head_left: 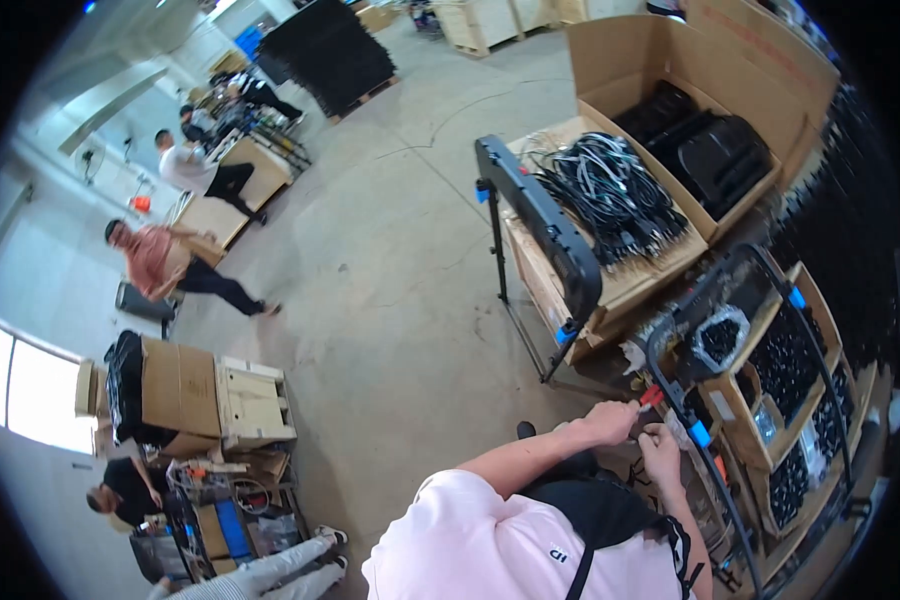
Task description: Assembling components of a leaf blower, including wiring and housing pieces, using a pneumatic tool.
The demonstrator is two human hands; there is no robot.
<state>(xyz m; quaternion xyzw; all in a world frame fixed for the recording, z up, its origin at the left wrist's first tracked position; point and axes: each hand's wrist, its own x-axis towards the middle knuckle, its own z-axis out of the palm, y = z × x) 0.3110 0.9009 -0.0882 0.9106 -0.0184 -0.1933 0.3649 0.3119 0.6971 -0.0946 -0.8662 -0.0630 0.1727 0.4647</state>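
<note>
The left hand (610,424) grips a red tool (651,397) beside the left edge of a black frame (676,402), presumably so its working end can reach the tube. The right hand (660,452) looks curled just below; I cannot tell whether it holds anything. Within the frame, a wooden tray (745,428) borders small black parts (785,370), probably kept within easy reach.

Looks like a factory workshop, judging by bundled cables (615,195) at upper right, parts bins (746,432) at lower right, stacked black panels (325,52) near the top, and workbenches (267,182) at upper left.
</note>
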